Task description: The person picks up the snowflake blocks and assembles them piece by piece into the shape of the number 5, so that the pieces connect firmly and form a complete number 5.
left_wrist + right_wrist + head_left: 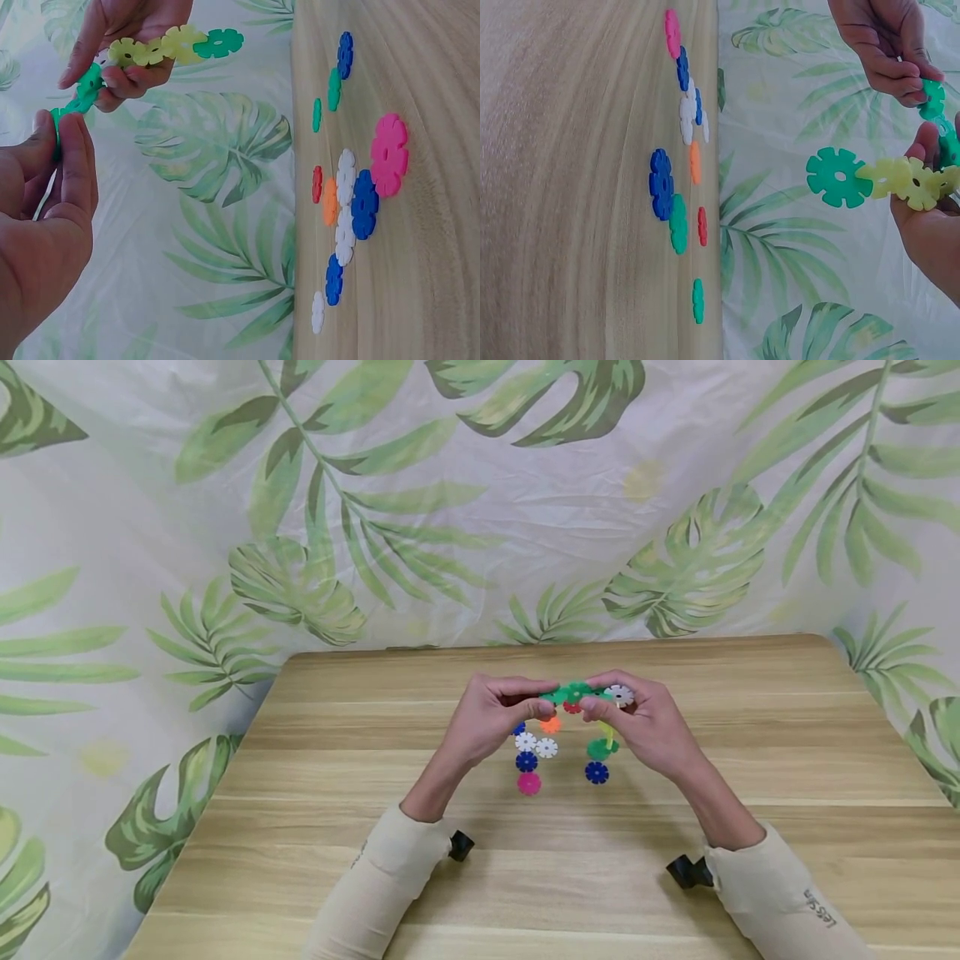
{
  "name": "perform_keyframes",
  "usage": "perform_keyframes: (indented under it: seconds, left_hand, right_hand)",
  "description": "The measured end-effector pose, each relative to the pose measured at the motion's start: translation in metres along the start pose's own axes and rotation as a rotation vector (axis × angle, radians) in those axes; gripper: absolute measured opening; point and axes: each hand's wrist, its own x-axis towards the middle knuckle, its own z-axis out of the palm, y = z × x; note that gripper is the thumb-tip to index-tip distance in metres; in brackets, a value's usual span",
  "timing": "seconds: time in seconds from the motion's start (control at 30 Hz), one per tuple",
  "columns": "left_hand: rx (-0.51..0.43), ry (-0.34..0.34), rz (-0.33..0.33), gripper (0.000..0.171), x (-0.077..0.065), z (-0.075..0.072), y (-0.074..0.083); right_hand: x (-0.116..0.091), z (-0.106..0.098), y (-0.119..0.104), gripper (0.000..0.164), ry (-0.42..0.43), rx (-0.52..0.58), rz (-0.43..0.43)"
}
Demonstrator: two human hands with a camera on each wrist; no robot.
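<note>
left wrist view: left hand (58, 236) and right hand (139, 21), both curled round linked discs (152, 51)

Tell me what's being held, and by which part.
A chain of green and yellow discs. The left hand pinches a green disc at one end; the right hand holds the chain further along, near where green meets yellow, exact spot partly hidden.

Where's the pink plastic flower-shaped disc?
In the head view, the pink disc lies on the wooden table, in the left group, just below a blue notched plastic disc.
</note>
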Motion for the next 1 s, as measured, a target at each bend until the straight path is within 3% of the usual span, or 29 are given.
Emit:
perform_keyframes:
  seconds: [0.67, 1.0]
  left_hand:
    - [0.007, 0.016, -0.017, 0.024, 0.0002, 0.0032, -0.003]
    - [0.077, -0.021, -0.045, 0.026, 0.0022, -0.0024, 0.0005]
  right_hand:
    - [-0.0016, 0.008, -0.0025, 0.021, 0.019, 0.012, 0.027]
    - [0.0006, 0.0017, -0.0011, 0.023, -0.038, -0.004, 0.024]
